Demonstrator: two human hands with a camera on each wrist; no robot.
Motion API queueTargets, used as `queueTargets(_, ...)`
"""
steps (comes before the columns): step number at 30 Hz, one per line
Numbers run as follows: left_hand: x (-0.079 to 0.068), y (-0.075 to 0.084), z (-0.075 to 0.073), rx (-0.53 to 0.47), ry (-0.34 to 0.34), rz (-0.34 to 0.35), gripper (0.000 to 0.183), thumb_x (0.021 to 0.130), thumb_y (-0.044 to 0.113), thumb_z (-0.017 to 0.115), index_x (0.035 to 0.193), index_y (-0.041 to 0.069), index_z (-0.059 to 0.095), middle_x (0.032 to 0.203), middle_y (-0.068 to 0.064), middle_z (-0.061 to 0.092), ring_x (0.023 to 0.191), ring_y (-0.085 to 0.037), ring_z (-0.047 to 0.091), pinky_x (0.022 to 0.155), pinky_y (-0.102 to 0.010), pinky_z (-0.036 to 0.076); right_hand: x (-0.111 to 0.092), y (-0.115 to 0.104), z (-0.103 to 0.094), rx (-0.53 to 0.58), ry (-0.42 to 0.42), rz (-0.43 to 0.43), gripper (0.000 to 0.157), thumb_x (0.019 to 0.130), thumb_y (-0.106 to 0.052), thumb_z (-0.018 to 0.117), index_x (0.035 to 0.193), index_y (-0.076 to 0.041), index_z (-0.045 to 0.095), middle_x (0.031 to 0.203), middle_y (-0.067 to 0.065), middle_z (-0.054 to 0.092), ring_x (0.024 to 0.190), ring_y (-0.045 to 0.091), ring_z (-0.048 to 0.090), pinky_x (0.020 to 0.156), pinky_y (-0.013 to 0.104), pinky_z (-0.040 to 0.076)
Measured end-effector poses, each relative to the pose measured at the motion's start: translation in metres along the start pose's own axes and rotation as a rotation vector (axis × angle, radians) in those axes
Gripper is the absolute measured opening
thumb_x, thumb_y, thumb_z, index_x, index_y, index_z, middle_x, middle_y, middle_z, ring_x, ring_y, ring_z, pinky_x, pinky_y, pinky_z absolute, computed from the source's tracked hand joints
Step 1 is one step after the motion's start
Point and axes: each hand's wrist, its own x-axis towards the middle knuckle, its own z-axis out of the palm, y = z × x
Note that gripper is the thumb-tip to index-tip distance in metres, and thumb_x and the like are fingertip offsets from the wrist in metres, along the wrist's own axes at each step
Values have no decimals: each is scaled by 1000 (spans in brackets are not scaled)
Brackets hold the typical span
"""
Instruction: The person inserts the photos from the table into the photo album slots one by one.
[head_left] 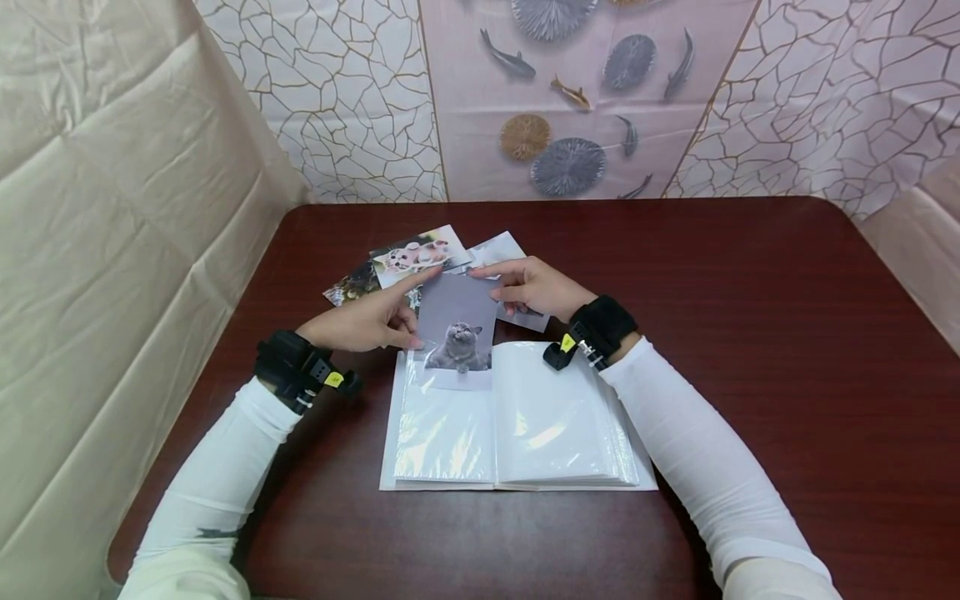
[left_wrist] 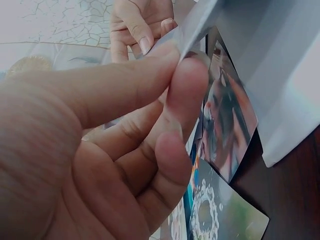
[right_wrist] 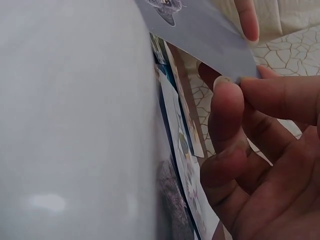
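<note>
A photo of a grey cat stands partly in the upper opening of a clear pocket on the left page of an open photo album. Its upper part sticks out above the page. My left hand pinches the pocket's top left edge between thumb and a finger, while its index finger reaches the photo's upper left corner. In the right wrist view, my right hand pinches the photo's edge with thumb and fingertip. Both wrists wear black camera bands.
Behind the album lie several loose photos: one of a pink animal, a dark one to its left and a pale one to the right. All rest on a dark red wooden table. A patterned cloth hangs behind.
</note>
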Motion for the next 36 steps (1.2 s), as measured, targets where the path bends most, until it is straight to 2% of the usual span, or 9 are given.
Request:
queueTargets(8, 2, -1, 0, 2, 2, -9, 101, 84, 15, 72, 156, 28, 2, 87, -4, 69, 76, -21, 63, 72, -35, 51, 1, 1, -1, 3, -46, -5, 42, 93, -12, 60, 135, -17, 57, 70, 17, 55, 70, 37, 56, 58, 35, 40)
queueTargets(13, 3, -1, 0, -1, -5, -19, 96, 83, 17, 73, 154, 26, 8, 85, -4, 69, 76, -21, 63, 71, -35, 49, 1, 1, -2, 23, -99, -13, 43, 94, -12, 58, 137, -18, 55, 69, 19, 55, 68, 36, 54, 59, 35, 39)
queueTargets(18, 3, 1, 0, -13, -13, -4, 92, 83, 18, 73, 153, 24, 14, 83, -5, 68, 73, -25, 61, 68, -35, 47, 1, 3, -3, 16, -120, -12, 43, 95, -13, 58, 137, -17, 55, 68, 20, 55, 68, 37, 54, 57, 33, 38)
queueTargets(22, 3, 1, 0, -2, -12, 4, 88, 83, 19, 73, 152, 20, 19, 82, -5, 67, 71, -22, 58, 68, -35, 46, 1, 4, -3, 8, -137, -6, 42, 95, -14, 58, 136, -16, 56, 67, 22, 54, 69, 40, 55, 58, 34, 38)
queueTargets(36, 3, -1, 2, -18, -25, -9, 76, 85, 15, 71, 148, 15, 28, 83, -7, 66, 72, -25, 58, 68, -34, 47, -1, -3, 2, 2, -181, 41, 39, 96, -11, 56, 134, -11, 57, 72, 12, 49, 71, 41, 56, 60, 34, 41)
